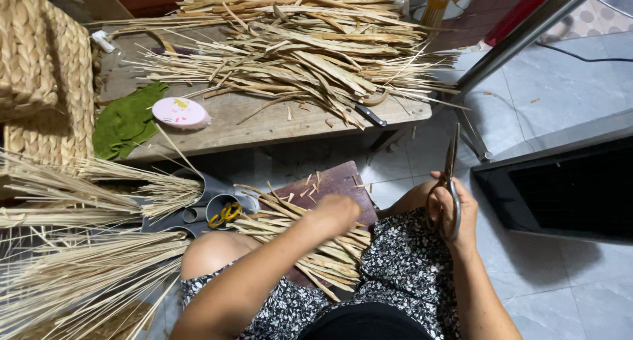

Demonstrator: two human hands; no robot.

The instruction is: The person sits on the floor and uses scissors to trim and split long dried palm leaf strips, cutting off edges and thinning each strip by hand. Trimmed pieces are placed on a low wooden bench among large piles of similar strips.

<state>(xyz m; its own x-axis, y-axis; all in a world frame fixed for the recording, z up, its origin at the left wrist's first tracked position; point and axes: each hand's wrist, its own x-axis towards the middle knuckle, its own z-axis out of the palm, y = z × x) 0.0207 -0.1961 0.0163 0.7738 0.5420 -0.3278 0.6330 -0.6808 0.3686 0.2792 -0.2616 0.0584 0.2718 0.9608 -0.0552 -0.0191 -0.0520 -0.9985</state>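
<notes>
Dried straw strips [310,238] are bundled across the lap and a dark wooden board [339,182], and are gripped by the closed fingers of the left hand [336,211]. Metal scissors [450,182] are held upright in the right hand [455,211], with fingers curled through the handles. A larger straw pile [297,50] is spread on the wooden bench [264,126] beyond.

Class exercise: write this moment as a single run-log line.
left hand: on dried reed strips in lap | right hand: holds scissors, blades up | low wooden table: more strips
</notes>
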